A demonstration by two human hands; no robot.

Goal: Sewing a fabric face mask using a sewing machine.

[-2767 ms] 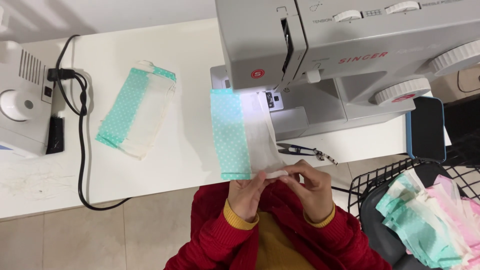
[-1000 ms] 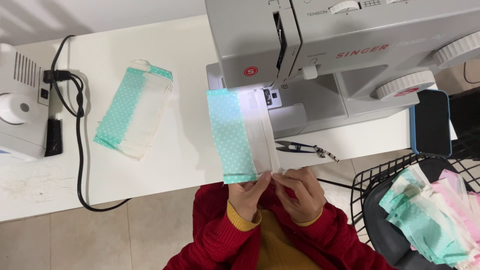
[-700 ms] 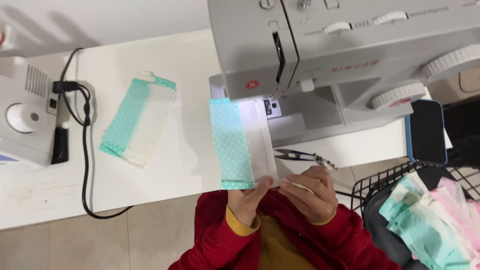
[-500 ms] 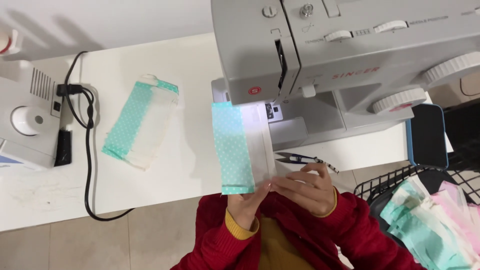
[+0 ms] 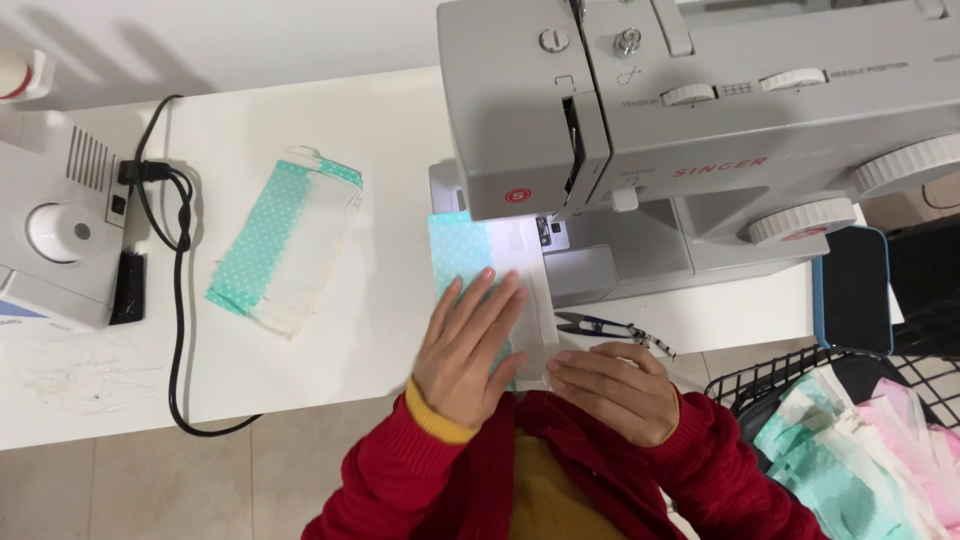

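Centre frame, a teal-and-white fabric piece (image 5: 487, 262) is pressed flat by the spread left hand (image 5: 470, 345), its far end lying under the sewing machine (image 5: 700, 120) head. Its near edge is touched by the right hand (image 5: 615, 390), fingers together; stitching seems not yet begun. One like piece (image 5: 282, 245) lies upper left on the bench (image 5: 330, 370).

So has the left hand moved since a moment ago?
Yes. The left hand has slid up off the table edge and lies flat on the teal fabric piece, toward the sewing machine.

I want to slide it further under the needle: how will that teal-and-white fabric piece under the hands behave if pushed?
The fabric piece looks thin and floppy, so pushing one edge would likely bunch it rather than move it whole. The left hand lies flat on it, which probably keeps it steady. It seems light and may slip easily on the smooth white table.
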